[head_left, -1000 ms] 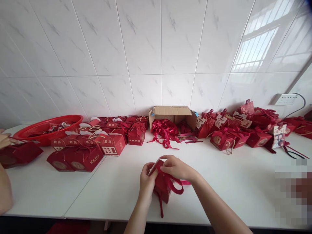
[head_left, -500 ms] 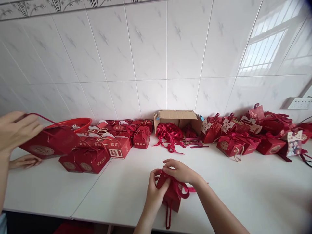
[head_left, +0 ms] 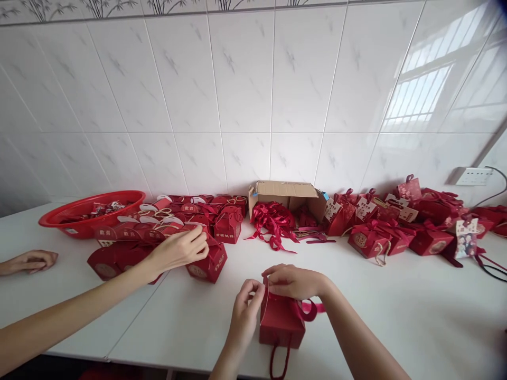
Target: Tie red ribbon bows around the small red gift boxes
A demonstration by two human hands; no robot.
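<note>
A small red gift box (head_left: 281, 322) stands on the white table in front of me. The fingers of my left hand (head_left: 246, 307) are pinched at the left edge of its upright top flap. My right hand (head_left: 296, 282) curls over the top from the other side and grips it there; its fingertips are partly hidden. A dark red satin ribbon (head_left: 310, 311) loops out at the box's right side, under my right wrist. From the near side a red cord handle (head_left: 280, 363) hangs down onto the table.
A co-worker's hand (head_left: 184, 247) reaches in from the left, holding a red box (head_left: 208, 264). Another hand (head_left: 34, 260) rests at far left. Behind stand a red basin (head_left: 71, 228), rows of boxes, a carton (head_left: 283, 188) of ribbons (head_left: 271, 219), and ribboned boxes (head_left: 366, 240) at right.
The box between my hands has turned more upright, and my left hand has shifted from its side to the flap edge. The co-worker's hand has carried a red box rightward and down to the table.
</note>
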